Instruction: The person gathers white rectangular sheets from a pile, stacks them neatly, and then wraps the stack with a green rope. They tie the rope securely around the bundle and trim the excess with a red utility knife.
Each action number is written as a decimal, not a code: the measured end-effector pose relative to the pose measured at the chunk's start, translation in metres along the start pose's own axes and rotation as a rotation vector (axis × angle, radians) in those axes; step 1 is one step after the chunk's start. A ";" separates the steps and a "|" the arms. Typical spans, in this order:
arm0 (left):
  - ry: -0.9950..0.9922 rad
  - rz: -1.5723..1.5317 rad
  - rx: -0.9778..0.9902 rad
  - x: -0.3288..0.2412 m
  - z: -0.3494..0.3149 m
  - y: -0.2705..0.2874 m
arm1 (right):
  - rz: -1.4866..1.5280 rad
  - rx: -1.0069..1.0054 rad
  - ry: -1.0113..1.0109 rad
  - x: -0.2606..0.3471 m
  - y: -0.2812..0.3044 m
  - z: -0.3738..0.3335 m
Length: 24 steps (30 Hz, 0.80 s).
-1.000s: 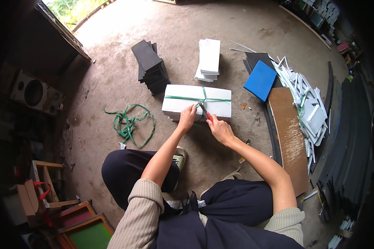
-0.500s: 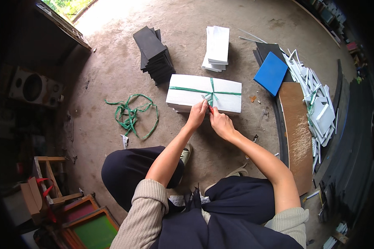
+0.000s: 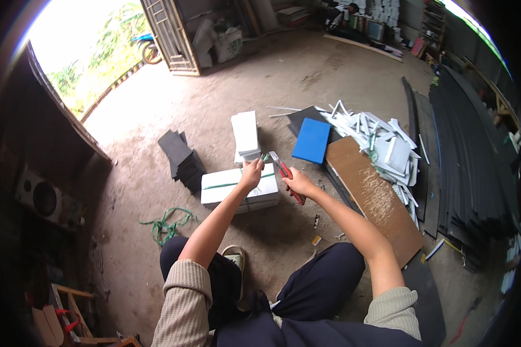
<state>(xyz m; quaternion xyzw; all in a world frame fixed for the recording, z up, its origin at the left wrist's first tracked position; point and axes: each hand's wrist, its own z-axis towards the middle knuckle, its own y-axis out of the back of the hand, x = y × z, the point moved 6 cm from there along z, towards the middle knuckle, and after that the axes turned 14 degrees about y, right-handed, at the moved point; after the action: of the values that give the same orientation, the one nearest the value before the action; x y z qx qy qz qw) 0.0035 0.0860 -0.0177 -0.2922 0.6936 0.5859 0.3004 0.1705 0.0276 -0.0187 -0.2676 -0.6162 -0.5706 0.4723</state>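
My left hand (image 3: 252,174) is closed on a short end of green plastic twine (image 3: 265,157), above a white bundle. My right hand (image 3: 299,183) grips a red-handled cutter (image 3: 285,172), its silver metal tip pointing up and toward the twine end. The tip and the twine look close together; whether they touch I cannot tell. Below lies the bundle of white sheets (image 3: 231,195), stacked in a block and bound crosswise with green twine. My left wrist hides part of the binding.
Black sheets (image 3: 179,157) and white sheets (image 3: 246,132) stand stacked beyond the bundle. Loose green twine (image 3: 167,225) lies to the left. Rightward are a blue panel (image 3: 311,140), a brown board (image 3: 376,199) and a heap of white offcuts (image 3: 393,151). An open metal door (image 3: 171,37) stands far left.
Both hands have lifted off the bundle's knot and moved apart, the left with a twine end, the right with the cutter. The view has tilted up, showing more of the room.
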 end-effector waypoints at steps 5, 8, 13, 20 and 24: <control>0.151 0.537 0.086 -0.101 -0.020 -0.079 | -0.033 -0.240 -0.100 -0.032 0.097 -0.075; -0.226 0.620 0.328 -0.142 0.001 -0.141 | -0.052 -0.308 -0.202 -0.054 0.137 -0.110; -0.312 0.314 0.562 -0.221 -0.007 -0.242 | -0.049 -0.492 -0.395 -0.115 0.187 -0.192; -0.300 -0.229 0.489 -0.261 0.045 -0.394 | -0.509 -0.893 -0.470 -0.228 0.228 -0.293; -0.129 -1.016 0.734 -0.282 0.039 -0.443 | -0.377 -0.955 -0.629 -0.276 0.249 -0.326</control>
<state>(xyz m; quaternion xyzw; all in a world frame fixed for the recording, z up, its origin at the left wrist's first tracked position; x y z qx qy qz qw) 0.5252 0.0769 -0.0908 -0.4271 0.6046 0.1103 0.6632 0.5905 -0.1747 -0.1826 -0.4924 -0.4389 -0.7515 -0.0143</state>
